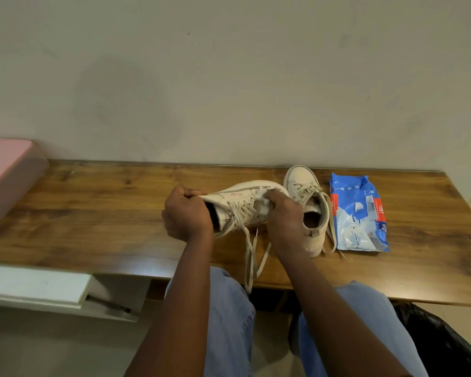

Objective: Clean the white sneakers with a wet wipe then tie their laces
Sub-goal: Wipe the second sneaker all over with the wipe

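One white sneaker (241, 198) lies tipped on its side above the wooden table (106, 202), toe pointing right. My left hand (185, 213) grips its heel and collar. My right hand (284, 221) presses a small white wet wipe (267, 202) against the toe end, with only a corner of the wipe showing. The sneaker's loose laces (252, 257) dangle over the table's front edge. The second white sneaker (307, 202) stands upright just behind my right hand, toe toward the wall, its laces untied.
A blue pack of wet wipes (356, 210) lies flat to the right of the sneakers. A pink box (8, 175) sits at the table's far left. The wall runs along the table's back edge. A black bag (441, 341) sits below at right.
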